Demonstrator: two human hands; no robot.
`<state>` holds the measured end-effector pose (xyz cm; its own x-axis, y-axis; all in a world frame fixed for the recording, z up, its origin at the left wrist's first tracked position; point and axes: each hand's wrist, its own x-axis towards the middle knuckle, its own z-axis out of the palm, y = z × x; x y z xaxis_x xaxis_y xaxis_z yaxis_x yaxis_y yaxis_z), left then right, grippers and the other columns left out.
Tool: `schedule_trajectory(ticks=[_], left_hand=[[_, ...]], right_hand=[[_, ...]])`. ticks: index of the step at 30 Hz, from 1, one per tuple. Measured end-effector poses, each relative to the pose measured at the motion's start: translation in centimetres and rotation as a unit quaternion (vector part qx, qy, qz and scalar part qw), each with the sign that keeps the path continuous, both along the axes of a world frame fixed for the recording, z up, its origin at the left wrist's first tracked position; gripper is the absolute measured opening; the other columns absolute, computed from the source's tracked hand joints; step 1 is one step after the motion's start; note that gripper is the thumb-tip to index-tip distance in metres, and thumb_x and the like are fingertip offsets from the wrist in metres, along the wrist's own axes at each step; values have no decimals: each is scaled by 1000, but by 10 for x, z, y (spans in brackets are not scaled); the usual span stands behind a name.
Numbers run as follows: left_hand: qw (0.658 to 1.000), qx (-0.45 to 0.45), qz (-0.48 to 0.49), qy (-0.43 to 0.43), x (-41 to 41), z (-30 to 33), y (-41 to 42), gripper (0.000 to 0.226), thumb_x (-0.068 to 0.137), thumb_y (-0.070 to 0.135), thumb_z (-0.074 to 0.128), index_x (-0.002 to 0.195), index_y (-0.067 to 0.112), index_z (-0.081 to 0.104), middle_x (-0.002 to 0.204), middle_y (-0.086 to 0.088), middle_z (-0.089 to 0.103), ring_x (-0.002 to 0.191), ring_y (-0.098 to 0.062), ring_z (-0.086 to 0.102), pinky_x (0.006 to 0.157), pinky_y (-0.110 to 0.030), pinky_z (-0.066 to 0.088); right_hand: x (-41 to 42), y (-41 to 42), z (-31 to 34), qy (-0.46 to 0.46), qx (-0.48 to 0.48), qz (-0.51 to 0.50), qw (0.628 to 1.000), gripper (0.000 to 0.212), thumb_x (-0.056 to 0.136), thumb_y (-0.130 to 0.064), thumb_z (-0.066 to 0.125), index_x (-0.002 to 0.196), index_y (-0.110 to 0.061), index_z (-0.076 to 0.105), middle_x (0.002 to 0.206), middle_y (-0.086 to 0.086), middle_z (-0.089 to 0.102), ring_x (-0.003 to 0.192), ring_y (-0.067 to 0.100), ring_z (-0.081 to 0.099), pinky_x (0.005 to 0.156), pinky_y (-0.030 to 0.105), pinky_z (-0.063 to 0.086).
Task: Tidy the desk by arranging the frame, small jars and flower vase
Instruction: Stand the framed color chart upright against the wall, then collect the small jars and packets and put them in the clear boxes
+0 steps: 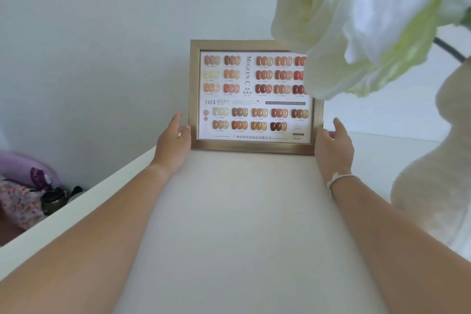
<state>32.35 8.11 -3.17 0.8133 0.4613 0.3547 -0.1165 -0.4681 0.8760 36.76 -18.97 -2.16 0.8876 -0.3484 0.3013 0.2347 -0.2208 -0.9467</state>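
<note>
Both forearms are reaching across the white desk (242,211). The left hand (174,141) and right hand (334,145) are cupping the frame (254,146) by its lower side edges, fingers loosely curled. It is standing upright at the far edge, facing the camera, long axis running left-right, just left of the flower vase (433,186).

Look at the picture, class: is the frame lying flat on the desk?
No. The frame stands upright at the back of the desk, with the left hand and right hand at its lower sides.
</note>
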Motion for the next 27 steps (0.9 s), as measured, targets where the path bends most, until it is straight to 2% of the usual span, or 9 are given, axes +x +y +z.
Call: schedule_trajectory(ticks=[2,4,7,9,11,14,18,22,27], left_hand=[[1000,-5,6,-3,-10,0,-2,50,94,26,32,144,27,25,132,-11,52,118,-33,50,79,-30,39],[1000,-6,16,-5,-23,1,-5,49,95,27,33,143,27,27,134,-7,51,119,-28,49,84,-30,38],[1000,0,23,-10,-47,2,-14,47,95,26,34,142,27,31,115,4,55,98,-18,52,70,-25,39],[1000,14,27,-6,-65,2,-23,46,95,26,34,141,27,34,105,10,52,94,-13,47,74,-25,35],[999,29,22,-1,-84,1,-33,44,95,25,35,139,27,36,110,9,50,98,-12,46,83,-24,32],[999,34,4,9,-115,1,-52,43,96,25,36,139,27,36,115,6,51,100,-14,47,84,-23,31],[999,32,-8,-2,-156,1,-80,40,96,25,38,136,29,41,116,2,53,102,-15,49,85,-24,31],[999,40,-28,-15,-192,-2,-111,37,95,26,40,131,32,45,117,0,57,105,-16,52,88,-25,34],[991,94,-88,-30,-223,-2,-155,35,96,21,40,127,33,48,116,1,60,109,-15,53,88,-18,35]], right_hand=[[-10,-1,0,-1,1,4,1000,52,89,-24,39,140,-23,30,130,4,47,116,17,44,91,24,30],[-24,-2,-1,-11,-4,13,1000,51,89,-25,40,139,-24,31,131,3,46,110,13,44,89,24,29],[-47,-3,-2,-19,-32,32,999,49,89,-27,41,138,-25,33,128,1,46,100,8,40,88,24,29],[-65,-3,-3,-28,-60,51,997,46,89,-28,40,135,-27,36,119,-2,46,100,10,44,88,25,30],[-83,-4,-5,-40,-74,74,994,43,89,-29,40,132,-29,39,115,-4,47,105,16,51,89,28,34],[-110,-7,-7,-32,-93,100,990,46,89,-29,42,135,-29,36,122,-2,46,109,21,52,94,31,38],[-146,-19,-7,-28,-114,142,983,47,90,-32,43,136,-28,36,127,0,47,112,18,51,95,31,39],[-180,-35,-6,-29,-120,179,976,45,90,-36,45,134,-27,39,122,-3,47,97,14,51,88,25,37],[-222,-69,-7,-37,-136,224,964,41,89,-38,47,129,-31,44,116,-8,49,96,13,52,82,23,37]])
